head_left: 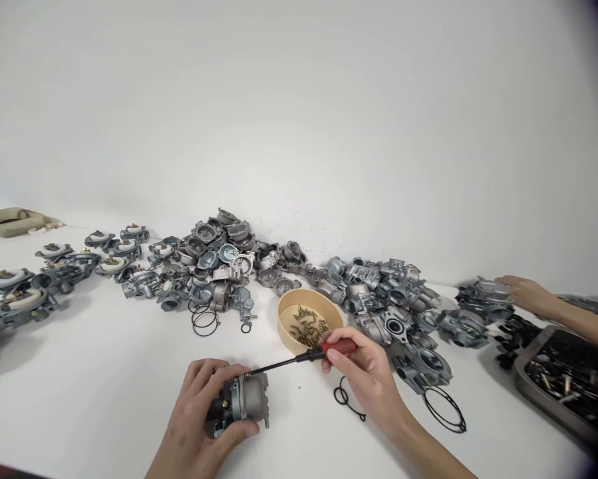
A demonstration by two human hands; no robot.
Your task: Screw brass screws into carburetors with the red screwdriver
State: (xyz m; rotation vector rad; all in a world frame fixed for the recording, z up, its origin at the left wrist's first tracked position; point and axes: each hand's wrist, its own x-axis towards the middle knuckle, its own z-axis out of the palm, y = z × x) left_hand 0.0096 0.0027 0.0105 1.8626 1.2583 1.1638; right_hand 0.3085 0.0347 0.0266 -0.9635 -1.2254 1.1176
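Nearer than the round tub [284, 334] and left of it, the left hand [193, 409] clamped a carburetor [253, 399] between its fingers, apparently bracing it against the screwdriver [309, 354] gripped in the right hand's [366, 374] curled fingers. The driver's contact was indistinct. Beyond the tub, heaped castings [227, 253] hid one another.

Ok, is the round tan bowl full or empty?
Partly filled: the bowl holds loose screws, its inner wall showing above them.

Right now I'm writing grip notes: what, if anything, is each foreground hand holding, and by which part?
The left hand grips a grey metal part around its body; the right hand holds a screwdriver by its red handle.
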